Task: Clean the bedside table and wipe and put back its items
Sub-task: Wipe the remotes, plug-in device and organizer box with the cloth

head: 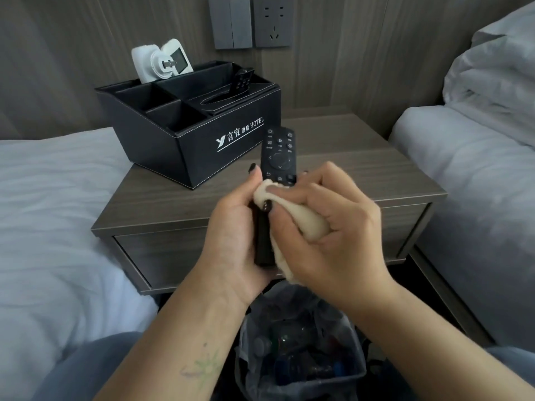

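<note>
2 hands share the job above the grey wood-grain bedside table: the left hand curls round the slim black TV remote, tilting its buttons up, so the right hand, fingers closed on a bunched cream cloth, can rub its middle. Its likely home, the black leather hotel organiser box, waits on the table's back left.

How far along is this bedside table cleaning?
Midway, it seems. Looks done: the black organizer box stands on the bedside table, with a white remote and a dark remote in its compartments. In hand: the left hand holds a black TV remote while the right hand rubs it with a beige cloth. Left: putting that remote back. Whether the tabletop was wiped, I cannot tell.
</note>
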{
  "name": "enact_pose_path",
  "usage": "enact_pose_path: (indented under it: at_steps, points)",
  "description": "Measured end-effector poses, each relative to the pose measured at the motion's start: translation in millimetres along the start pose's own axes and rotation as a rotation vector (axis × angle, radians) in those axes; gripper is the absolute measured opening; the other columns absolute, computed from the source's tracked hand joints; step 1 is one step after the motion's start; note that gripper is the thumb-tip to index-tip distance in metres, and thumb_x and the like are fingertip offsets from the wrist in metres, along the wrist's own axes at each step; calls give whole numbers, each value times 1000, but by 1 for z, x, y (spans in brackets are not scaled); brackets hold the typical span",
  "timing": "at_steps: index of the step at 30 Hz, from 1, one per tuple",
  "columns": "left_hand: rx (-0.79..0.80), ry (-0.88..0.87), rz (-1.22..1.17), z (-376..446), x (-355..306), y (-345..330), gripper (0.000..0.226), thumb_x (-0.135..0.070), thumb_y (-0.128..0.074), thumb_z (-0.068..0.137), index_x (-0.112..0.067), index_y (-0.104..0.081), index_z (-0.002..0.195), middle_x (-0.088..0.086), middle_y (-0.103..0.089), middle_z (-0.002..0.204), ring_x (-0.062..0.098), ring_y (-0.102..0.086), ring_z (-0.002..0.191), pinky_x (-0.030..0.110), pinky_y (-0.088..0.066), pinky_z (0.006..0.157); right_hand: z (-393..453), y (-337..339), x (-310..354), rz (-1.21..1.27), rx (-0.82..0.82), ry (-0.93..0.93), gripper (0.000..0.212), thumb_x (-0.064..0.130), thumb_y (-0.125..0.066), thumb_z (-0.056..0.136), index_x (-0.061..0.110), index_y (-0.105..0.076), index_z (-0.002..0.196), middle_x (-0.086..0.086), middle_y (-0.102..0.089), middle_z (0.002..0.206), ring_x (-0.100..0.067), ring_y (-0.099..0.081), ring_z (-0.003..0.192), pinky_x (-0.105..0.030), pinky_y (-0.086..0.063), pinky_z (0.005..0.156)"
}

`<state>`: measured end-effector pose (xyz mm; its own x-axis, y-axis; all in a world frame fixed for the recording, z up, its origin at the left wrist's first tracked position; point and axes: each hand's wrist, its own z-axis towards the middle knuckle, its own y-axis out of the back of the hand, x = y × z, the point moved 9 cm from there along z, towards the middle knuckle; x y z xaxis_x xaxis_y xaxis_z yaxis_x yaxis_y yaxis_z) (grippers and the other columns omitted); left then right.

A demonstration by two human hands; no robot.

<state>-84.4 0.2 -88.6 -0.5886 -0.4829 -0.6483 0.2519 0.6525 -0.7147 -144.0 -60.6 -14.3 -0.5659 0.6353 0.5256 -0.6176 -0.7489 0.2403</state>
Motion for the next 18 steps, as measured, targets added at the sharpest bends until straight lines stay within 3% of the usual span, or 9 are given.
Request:
enact_pose_path:
  at_steps: [2,4,7,8,10,12,13,15,18]
  points:
    - [-33,-7,-49,0,-4,6,52,-52,-44,95,-8,-70,96,4,-72,86,17,-73,76,24,-58,64,-11,-13,5,52,80,23,12,1,-68,80,-1,-75,90,-11,-57,80,-16,-58,69,-31,-54,76]
    - [-81,-52,-121,2,-12,13,47,-52,-44,96,-12,-64,109,1,-69,106,13,-70,99,26,-56,80,-16,-18,9,82,110,41,12,1,-66,81,-2,-73,90,-11,-57,82,-17,-58,70,-29,-54,72]
    - [-124,-201,-216,3,-21,15,42,-47,-45,98,-9,-60,106,3,-71,100,15,-71,93,30,-53,89,-20,-13,6,38,49,23,13,6,-58,86,-2,-68,90,-8,-57,83,-16,-55,75,-23,-47,67]
    - [-139,-293,-201,2,-27,14,38,-44,-44,99,-9,-59,101,3,-72,88,16,-71,84,31,-54,87,-23,-10,-1,48,2,-64,13,10,-54,89,3,-65,91,-7,-57,80,-18,-55,72,-26,-47,66]
    - [-159,-574,-40,-9,-46,7,27,-34,-41,102,-14,-57,93,-5,-69,75,13,-71,79,32,-54,86,-33,-14,-29,280,-78,-482,12,21,-49,94,14,-58,90,-10,-56,66,-26,-54,58,-38,-48,56]
    - [-92,-848,196,-23,-60,-8,14,-25,-41,101,-20,-53,105,-12,-64,83,11,-67,89,33,-51,91,-54,-29,-54,544,-134,-917,16,21,-47,95,12,-55,84,-13,-52,57,-27,-52,52,-40,-45,54]
    - [-52,-933,305,-27,-62,-14,21,-21,-41,98,-19,-48,117,-11,-60,93,11,-65,94,33,-50,94,-61,-34,-62,601,-135,-1052,19,18,-47,95,9,-56,82,-12,-52,60,-28,-53,59,-40,-45,60]
    - [-15,-1049,525,-31,-62,-22,39,-15,-40,98,-9,-32,136,-9,-54,108,9,-61,98,33,-49,96,-71,-45,-71,678,-63,-1249,23,18,-47,94,0,-61,87,-15,-56,72,-30,-57,75,-42,-48,72]
    - [-40,-1125,743,-31,-59,-26,45,-12,-39,100,-3,-24,141,-25,-54,107,4,-61,91,29,-52,86,-82,-59,-71,746,107,-1449,33,26,-55,77,0,-64,94,-21,-58,83,-34,-60,80,-47,-50,82]
